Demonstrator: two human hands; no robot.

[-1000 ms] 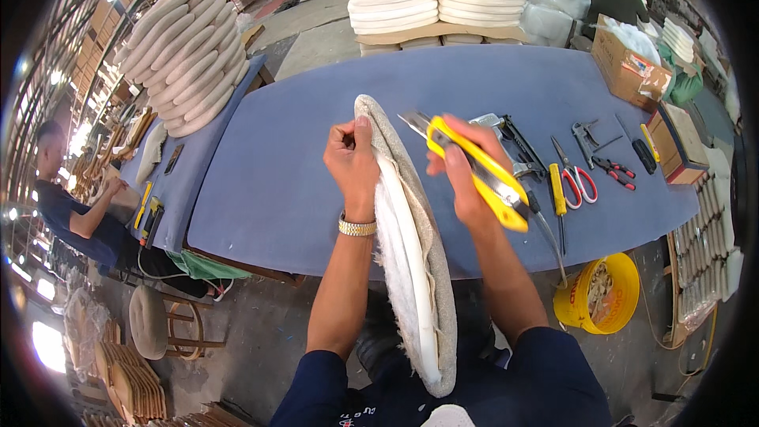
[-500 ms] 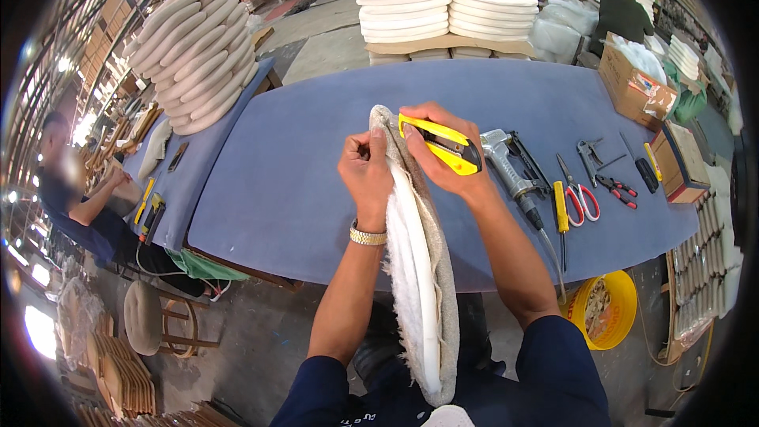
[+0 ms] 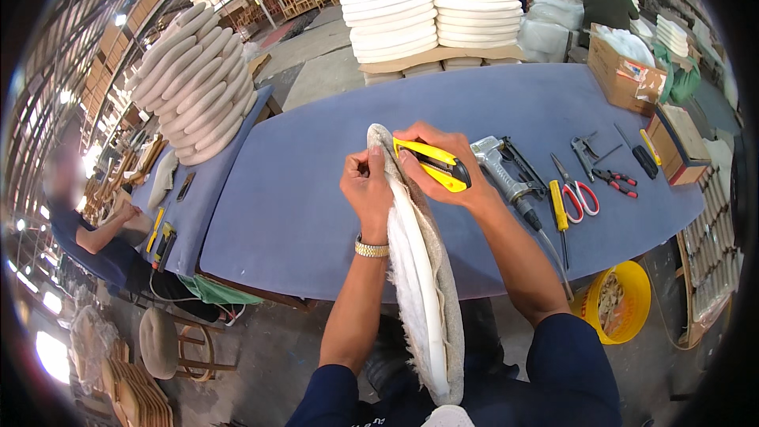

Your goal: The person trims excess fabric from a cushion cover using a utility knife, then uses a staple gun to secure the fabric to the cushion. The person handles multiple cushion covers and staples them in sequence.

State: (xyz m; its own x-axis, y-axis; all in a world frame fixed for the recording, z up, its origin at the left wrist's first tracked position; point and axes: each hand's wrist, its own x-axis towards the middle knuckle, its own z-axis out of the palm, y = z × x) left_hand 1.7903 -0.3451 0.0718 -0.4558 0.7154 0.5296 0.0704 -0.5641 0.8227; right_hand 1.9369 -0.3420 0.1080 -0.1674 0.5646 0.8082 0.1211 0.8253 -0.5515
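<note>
A padded seat cushion (image 3: 417, 265) stands on its edge in front of me, its beige fabric cover on the right side and white wadding with a pale board edge showing on the left. My left hand (image 3: 368, 194) is closed on its upper part, thumb pressed on the fabric near the top. In my right hand (image 3: 443, 162) is a yellow and black utility knife (image 3: 433, 164), its front end against the fabric close to the cushion's top. Whether the blade is out is hidden.
On the blue-covered table (image 3: 300, 158) lie a staple gun (image 3: 506, 174), red-handled scissors (image 3: 577, 190), a yellow-handled screwdriver (image 3: 559, 209) and pliers (image 3: 615, 182). A yellow bucket (image 3: 632, 300) stands below right. Stacked cushions (image 3: 194, 87) rise at left, near a seated person (image 3: 87, 229).
The view has shifted slightly. The knife has turned a little in my right hand and stays at the cushion's top edge; my left hand keeps its hold.
</note>
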